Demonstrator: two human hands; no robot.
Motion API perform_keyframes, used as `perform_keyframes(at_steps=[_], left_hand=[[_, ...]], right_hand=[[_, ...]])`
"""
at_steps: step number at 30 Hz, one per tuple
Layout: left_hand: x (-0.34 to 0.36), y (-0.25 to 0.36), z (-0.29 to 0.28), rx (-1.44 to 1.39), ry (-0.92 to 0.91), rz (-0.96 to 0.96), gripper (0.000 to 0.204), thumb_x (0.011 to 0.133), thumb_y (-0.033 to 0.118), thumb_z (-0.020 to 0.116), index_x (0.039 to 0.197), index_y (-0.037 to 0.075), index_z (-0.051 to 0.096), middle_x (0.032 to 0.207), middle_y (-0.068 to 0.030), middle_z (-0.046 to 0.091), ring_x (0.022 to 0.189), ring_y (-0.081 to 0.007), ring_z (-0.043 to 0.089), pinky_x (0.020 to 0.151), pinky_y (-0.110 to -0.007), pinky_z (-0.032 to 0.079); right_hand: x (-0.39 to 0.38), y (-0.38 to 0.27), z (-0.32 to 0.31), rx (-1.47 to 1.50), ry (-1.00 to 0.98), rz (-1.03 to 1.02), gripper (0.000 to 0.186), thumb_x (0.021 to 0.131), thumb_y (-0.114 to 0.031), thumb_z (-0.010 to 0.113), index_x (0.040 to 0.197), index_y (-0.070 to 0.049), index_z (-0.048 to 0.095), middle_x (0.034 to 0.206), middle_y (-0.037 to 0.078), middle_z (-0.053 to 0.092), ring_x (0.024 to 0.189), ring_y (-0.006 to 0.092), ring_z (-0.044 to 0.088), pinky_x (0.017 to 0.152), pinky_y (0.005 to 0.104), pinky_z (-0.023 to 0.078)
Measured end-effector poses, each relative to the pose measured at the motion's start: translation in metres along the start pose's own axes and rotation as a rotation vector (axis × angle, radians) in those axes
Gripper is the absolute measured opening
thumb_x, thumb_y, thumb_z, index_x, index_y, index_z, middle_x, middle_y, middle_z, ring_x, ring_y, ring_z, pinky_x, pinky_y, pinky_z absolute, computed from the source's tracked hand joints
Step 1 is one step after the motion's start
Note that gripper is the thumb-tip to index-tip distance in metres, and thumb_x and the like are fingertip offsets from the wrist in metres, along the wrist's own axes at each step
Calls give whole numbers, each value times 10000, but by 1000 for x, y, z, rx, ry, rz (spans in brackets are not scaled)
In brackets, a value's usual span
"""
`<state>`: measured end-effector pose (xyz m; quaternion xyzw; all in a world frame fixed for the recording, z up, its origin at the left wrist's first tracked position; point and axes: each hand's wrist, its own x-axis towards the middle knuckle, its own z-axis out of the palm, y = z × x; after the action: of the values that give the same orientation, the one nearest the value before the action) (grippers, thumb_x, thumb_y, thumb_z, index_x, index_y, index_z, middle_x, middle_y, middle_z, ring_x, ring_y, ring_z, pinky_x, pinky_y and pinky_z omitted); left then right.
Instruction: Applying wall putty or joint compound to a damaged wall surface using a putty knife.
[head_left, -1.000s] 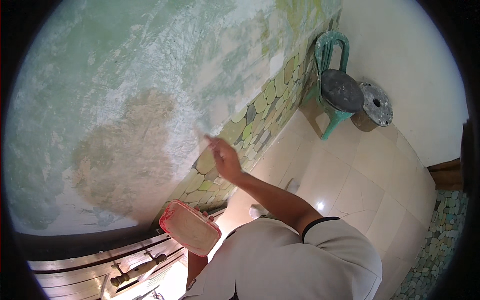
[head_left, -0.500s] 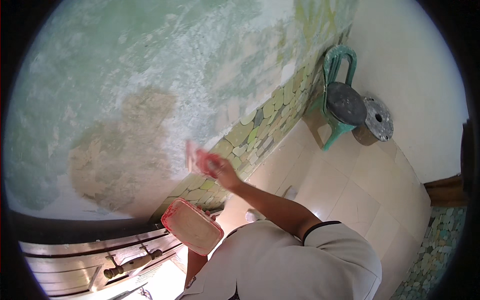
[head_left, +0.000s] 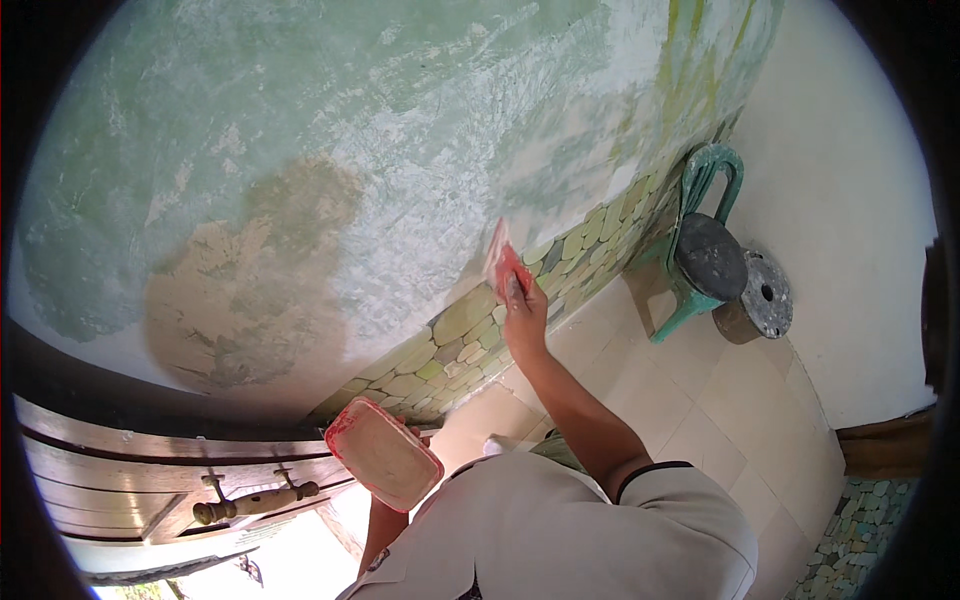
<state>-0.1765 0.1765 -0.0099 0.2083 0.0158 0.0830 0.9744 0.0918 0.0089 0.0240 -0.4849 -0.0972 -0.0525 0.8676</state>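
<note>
My right hand (head_left: 524, 312) is closed round a red putty knife (head_left: 508, 266). Its blade lies against the patchy green and white wall (head_left: 420, 170), just above the pebble-stone strip. Low in front of my body, my left hand (head_left: 424, 436) grips a rectangular red-rimmed tub (head_left: 385, 455) from beneath and behind. Pale, creamy putty fills the tub's inside, and most of the left fingers are hidden behind it. A damp-looking beige patch (head_left: 250, 280) shows on the wall left of the knife.
A wooden door (head_left: 100, 460) with a handle (head_left: 255, 502) stands at lower left. Over on the right are a green plastic chair (head_left: 690, 290) bearing a dark round lid (head_left: 711, 257) and a paint-spotted bucket (head_left: 768, 295). Beige floor tiles (head_left: 690, 400) run below the stone strip (head_left: 470, 330).
My right hand has moved the putty knife right and up along the wall. The view has shifted a little; the tub stays in my left hand.
</note>
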Motion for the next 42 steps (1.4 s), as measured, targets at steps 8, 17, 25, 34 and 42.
perform_keyframes(at_steps=[8,17,25,34,42], left_hand=[[-2,14,-13,-156,111,-41,832,853,696,456,1395,64,434,1265,-179,575,1138,-389,557,1036,-571,386],[8,28,-70,-153,-10,-168,837,876,643,478,1425,20,371,1269,-269,539,1149,-410,550,1057,-565,378],[67,-25,-129,-742,-1105,-18,770,900,602,490,1423,46,387,1262,-288,549,1087,-450,585,988,-605,432],[4,-13,-63,-75,-80,-104,839,826,580,614,1421,41,368,1297,-240,527,1137,-407,560,995,-558,441],[3,-63,-38,-15,-139,-85,910,761,568,711,1406,28,363,1288,-196,532,1138,-349,568,996,-501,458]], right_hand=[[-12,20,88,-543,173,-445,422,956,26,420,1368,-24,495,1220,111,518,1034,176,525,895,294,440],[-7,-5,36,-424,104,-319,368,953,43,437,1305,1,535,1125,90,564,1000,119,532,898,243,431],[-42,5,82,-256,-195,-188,319,982,-30,464,1289,19,539,1003,38,597,895,82,543,809,225,459],[-74,-39,1,132,-248,360,231,983,-221,570,1131,-45,598,973,4,632,816,77,602,696,253,510],[-89,-120,-41,312,-137,532,211,962,-214,590,1102,-56,584,942,16,649,734,93,621,612,272,513]])
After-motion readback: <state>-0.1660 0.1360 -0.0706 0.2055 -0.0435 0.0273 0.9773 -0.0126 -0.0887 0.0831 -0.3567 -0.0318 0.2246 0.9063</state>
